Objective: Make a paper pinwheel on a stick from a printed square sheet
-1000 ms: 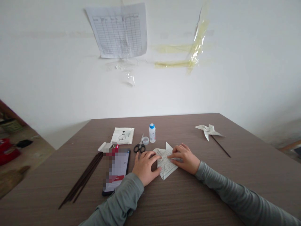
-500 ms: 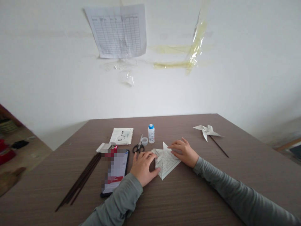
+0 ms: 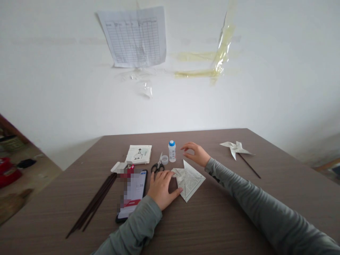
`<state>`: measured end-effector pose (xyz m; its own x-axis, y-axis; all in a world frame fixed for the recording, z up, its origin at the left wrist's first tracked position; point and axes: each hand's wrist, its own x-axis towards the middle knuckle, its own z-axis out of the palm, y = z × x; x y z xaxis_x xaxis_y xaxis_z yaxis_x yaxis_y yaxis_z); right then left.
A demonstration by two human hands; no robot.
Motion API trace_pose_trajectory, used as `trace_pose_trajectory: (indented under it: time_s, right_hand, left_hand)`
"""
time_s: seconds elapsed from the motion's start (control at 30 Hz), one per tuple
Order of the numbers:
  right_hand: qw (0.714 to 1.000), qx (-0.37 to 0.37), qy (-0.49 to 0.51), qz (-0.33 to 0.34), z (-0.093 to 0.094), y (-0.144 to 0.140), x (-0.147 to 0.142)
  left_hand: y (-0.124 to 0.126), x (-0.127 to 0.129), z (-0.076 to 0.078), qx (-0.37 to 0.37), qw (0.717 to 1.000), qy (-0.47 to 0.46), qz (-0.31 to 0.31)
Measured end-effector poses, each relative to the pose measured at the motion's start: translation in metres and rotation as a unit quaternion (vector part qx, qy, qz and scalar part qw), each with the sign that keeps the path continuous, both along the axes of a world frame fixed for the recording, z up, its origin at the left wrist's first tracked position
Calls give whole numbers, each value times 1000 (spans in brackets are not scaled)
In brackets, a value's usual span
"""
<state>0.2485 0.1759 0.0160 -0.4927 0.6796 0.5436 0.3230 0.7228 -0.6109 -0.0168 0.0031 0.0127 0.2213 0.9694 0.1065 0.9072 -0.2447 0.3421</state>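
A folded sheet of printed paper (image 3: 190, 180) lies on the brown table (image 3: 212, 219) in front of me. My left hand (image 3: 160, 187) rests flat on the table, its fingers and thumb holding down the paper's left edge. My right hand (image 3: 195, 153) hovers open above the table, just right of a small white glue bottle with a blue cap (image 3: 171, 151), fingers curled toward it and holding nothing. The bottle's clear cap (image 3: 164, 159) sits beside it.
Black-handled scissors (image 3: 157, 165), a phone (image 3: 132, 193), a bundle of dark thin sticks (image 3: 92, 204), a booklet (image 3: 139, 154) and a small white box (image 3: 118, 166) lie left. A finished paper pinwheel on a stick (image 3: 236, 148) lies at the right. A wall stands behind the table.
My right hand has lifted off the folded paper and moved forward toward the glue bottle. My left hand has stayed on the paper's left edge.
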Motion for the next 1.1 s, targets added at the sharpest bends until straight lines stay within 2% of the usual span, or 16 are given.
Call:
trace_pose_trajectory:
  time_s: [0.27, 0.67, 0.9, 1.1]
  right_hand:
    - [996, -9, -57, 70, -9, 13, -36]
    - [994, -31, -70, 77, -18, 19, -52]
    - [996, -22, -50, 73, -19, 21, -46]
    - [999, -10, -20, 40, -11, 8, -12]
  left_hand:
    - [1, -6, -5, 12, 1000, 18, 6]
    - [0, -9, 0, 13, 1000, 18, 4]
    - [-1, -7, 5, 8, 1000, 24, 5]
    - [0, -6, -1, 9, 1000, 23, 5]
